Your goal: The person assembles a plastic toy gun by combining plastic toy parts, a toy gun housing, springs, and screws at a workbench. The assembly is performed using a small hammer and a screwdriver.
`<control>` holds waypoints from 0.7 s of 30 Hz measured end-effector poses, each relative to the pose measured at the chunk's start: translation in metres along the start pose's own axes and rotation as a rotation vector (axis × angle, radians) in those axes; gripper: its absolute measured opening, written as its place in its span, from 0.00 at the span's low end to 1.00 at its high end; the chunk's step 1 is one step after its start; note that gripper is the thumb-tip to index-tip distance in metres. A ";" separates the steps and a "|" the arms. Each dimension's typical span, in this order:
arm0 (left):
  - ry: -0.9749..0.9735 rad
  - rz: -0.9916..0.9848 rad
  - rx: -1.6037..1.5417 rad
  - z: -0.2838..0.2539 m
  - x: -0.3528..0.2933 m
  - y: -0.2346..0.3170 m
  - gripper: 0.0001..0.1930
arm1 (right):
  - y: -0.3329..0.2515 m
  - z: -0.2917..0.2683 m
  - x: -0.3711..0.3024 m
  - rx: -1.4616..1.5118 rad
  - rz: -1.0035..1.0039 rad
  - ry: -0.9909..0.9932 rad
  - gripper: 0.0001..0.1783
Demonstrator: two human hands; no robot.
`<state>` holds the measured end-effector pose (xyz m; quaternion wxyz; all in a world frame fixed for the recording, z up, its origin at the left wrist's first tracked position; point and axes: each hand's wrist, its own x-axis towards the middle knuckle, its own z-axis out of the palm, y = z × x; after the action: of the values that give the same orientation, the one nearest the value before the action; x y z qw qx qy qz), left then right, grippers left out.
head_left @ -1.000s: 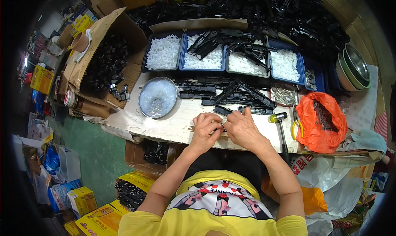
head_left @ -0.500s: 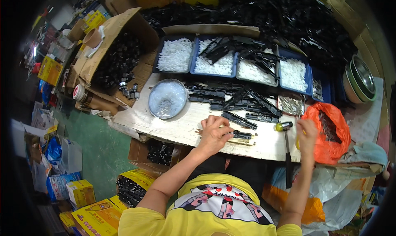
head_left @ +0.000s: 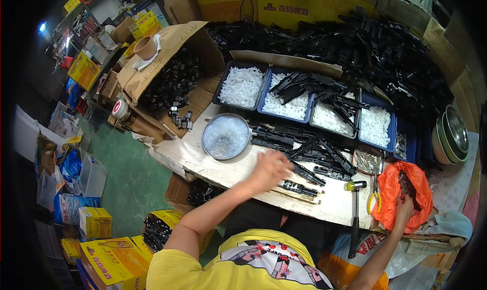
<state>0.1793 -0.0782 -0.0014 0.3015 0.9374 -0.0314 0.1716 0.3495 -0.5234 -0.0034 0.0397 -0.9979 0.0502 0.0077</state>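
Near the white table's (head_left: pixel 337 207) front edge, by the left hand (head_left: pixel 272 168): a long black part (head_left: pixel 299 188). Too blurry to tell if holding anything with those curled fingers. Seemingly picking from the orange bag (head_left: pixel 388 188) with the right hand (head_left: pixel 404 208); probably calls for a small pinch. Can't tell if wide or narrow, with fingertips hidden.

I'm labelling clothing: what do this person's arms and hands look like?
The left arm has a short yellow sleeve; both forearms are bare. The left hand and right hand are gloveless, with no watch visible. Whether rings are worn is unclear.
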 end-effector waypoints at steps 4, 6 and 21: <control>0.414 -0.121 0.249 -0.047 0.062 -0.086 0.08 | 0.014 0.002 0.007 0.015 0.039 0.162 0.18; 0.434 -0.366 0.378 -0.066 0.089 -0.115 0.10 | 0.033 0.015 0.019 0.005 0.026 0.290 0.20; 0.319 -0.586 -0.426 -0.113 0.116 -0.156 0.12 | 0.004 -0.008 0.016 0.072 0.000 0.141 0.15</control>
<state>0.2794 0.1199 0.0377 0.5266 0.7846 0.2499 0.2112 0.3656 -0.5295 0.0040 0.0721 -0.9939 0.0531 -0.0645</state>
